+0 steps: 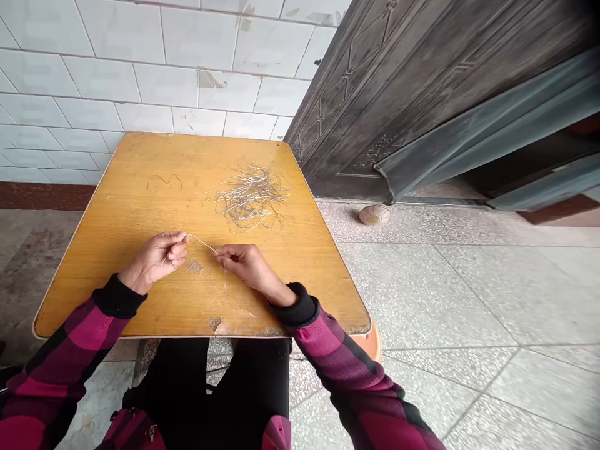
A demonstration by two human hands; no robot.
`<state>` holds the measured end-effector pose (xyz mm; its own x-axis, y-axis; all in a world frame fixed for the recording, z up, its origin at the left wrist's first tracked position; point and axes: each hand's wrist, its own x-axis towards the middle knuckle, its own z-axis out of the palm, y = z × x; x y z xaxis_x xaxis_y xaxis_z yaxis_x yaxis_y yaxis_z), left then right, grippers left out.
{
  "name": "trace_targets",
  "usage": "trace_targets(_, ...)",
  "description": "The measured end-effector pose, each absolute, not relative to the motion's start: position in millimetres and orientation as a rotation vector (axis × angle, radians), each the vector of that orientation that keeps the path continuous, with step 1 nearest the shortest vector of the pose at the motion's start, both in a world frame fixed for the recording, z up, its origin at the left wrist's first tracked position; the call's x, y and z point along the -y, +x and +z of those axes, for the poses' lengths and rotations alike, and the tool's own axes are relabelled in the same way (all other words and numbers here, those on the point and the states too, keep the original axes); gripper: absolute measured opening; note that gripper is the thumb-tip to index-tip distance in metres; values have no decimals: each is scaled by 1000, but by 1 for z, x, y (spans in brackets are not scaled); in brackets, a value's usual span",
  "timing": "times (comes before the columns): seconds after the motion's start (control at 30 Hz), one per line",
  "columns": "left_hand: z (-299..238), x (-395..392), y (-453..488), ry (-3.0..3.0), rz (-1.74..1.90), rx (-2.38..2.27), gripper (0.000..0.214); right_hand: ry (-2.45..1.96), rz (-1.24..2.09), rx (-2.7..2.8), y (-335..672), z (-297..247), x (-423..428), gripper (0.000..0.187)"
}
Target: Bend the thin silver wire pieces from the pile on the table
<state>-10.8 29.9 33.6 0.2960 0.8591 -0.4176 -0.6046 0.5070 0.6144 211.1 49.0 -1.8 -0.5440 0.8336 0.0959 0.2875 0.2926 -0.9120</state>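
Observation:
A thin, pale metal wire (202, 242) runs between my two hands just above the wooden table (135, 156). My left hand (164, 256) pinches it near one end, and a short bit of wire pokes out below the curled fingers. On the other side, my right hand (244, 262) grips the wire between thumb and fingertips. The stretch between them bends in a slight arc. Beyond my right hand lies a tangled pile of wires (253, 197), silvery and dark. A few thin bent wire pieces (171, 180) rest apart at the table's back left.
White wall tiles (197, 87) rise behind the table's far edge. A dark carved door (356, 100) with a grey-green curtain (435, 137) stands to the right. On the speckled floor is a worn ball (374, 214). An orange stool (374, 342) shows under the table's right corner.

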Motion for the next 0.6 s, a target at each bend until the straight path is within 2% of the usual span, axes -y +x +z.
trace_targets(0.2,34,-34,-18,285,1032,-796,22,-1054,1517,1798,208,-3,-47,29)
trace_targets(0.4,37,-37,-27,250,1024,-803,24,-1039,1288,1961,210,2,-42,30)
trace_targets(0.6,36,-39,-28,286,988,-817,22,-1011,1205,2072,210,7,-40,28)
